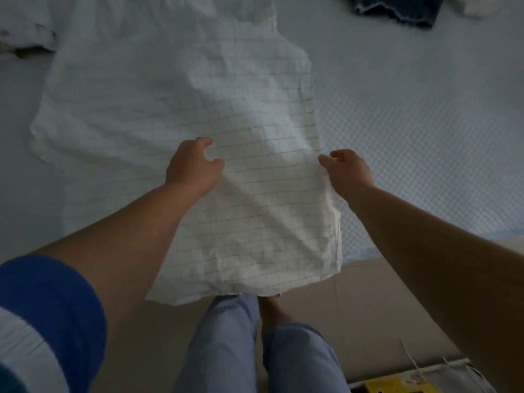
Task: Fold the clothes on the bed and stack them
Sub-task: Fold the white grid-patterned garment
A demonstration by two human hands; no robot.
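Holding checked shirt at bed near edge. Left hand pinches cloth, right hand pinches side hem. Bottom hangs off edge. Loose pinch could slip, shirt slides to floor, fold goes crooked.

Both bare forearms reached forward, side by side. The left hand had its fingers curled (thumb near the forefinger), and the right hand pinched likewise, slightly farther right.
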